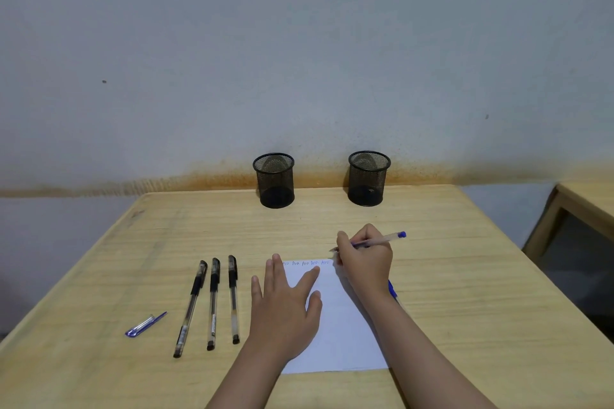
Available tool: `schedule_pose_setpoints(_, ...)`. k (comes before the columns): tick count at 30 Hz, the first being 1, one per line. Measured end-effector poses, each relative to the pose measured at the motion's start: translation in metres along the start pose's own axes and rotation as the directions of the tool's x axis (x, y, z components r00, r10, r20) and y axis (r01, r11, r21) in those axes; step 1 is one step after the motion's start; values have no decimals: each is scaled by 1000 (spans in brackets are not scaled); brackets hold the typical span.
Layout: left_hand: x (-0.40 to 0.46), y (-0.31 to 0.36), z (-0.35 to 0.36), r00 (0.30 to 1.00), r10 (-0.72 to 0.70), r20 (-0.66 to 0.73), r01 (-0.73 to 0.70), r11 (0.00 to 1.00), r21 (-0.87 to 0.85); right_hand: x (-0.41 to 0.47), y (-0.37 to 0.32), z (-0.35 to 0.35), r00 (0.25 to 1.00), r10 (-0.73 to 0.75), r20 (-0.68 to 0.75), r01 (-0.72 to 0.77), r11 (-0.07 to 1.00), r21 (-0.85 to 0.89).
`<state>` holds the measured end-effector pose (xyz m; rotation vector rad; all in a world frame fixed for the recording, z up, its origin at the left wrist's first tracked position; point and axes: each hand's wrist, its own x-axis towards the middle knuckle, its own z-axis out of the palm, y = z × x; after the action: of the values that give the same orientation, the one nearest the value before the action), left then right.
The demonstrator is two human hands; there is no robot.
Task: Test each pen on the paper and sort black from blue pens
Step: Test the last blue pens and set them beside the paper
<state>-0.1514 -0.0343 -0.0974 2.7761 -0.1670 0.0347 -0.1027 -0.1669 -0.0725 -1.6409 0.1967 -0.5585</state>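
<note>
A white paper (339, 325) lies on the wooden table (465, 309), with a row of small scribbles along its top edge. My left hand (285, 305) rests flat on the paper, fingers spread. My right hand (363, 259) grips a blue-ended pen (382, 239), its tip just off the paper's top right corner. Three capped black pens (212, 302) lie side by side left of the paper. A loose blue cap (144, 325) lies further left. Another blue pen (392, 290) peeks out from behind my right wrist.
Two black mesh pen cups stand at the table's far edge against the wall, the left cup (274, 180) and the right cup (368, 178); no pens show in either. A second wooden table (584, 199) stands at the right.
</note>
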Motion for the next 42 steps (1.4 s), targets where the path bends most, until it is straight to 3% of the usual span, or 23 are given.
schedule_pose_setpoints(4,0,2,-6,999,-9,31,10,1000,-19,-7,-9,0,999,-39,20,39,999,-5)
schedule_pose_setpoints(8,1,2,-20,999,-37,36,45,969,-245,-19,-19,-5,995,-9,96,10,1000,-6)
schedule_pose_setpoints(12,-9,-3,-43,961,-147,-235,44,919,-392,-27,-32,-14,985,37,171,-40,999,11)
schedule_pose_setpoints(17,-41,-55,-68,827,-311,-468,85,893,-443,-45,-47,-15,942,48,333,-64,997,38)
schedule_pose_setpoints(21,-72,-105,-80,729,-513,-452,355,849,-391,-59,-56,-5,912,31,409,-60,996,58)
schedule_pose_setpoints(24,-87,-134,-79,742,-564,-363,477,824,-306,-71,-61,5,886,5,463,-31,998,48)
schedule_pose_setpoints(27,-91,-147,-75,779,-512,-362,446,858,-253,-79,-65,14,871,-18,492,2,999,32)
schedule_pose_setpoints(32,-92,-149,-76,755,-487,-439,412,873,-261,-91,-69,20,832,-40,553,59,998,-16)
schedule_pose_setpoints(34,-94,-144,-80,773,-476,-420,315,862,-397,-94,-72,20,814,-29,580,46,999,-16)
schedule_pose_setpoints(37,-98,-124,-90,853,-383,-356,82,771,-632,-97,-77,17,782,-4,623,-23,999,35)
schedule_pose_setpoints(42,-98,-91,-94,919,-232,-317,-96,651,-753,-105,-85,12,736,-19,677,-101,985,137)
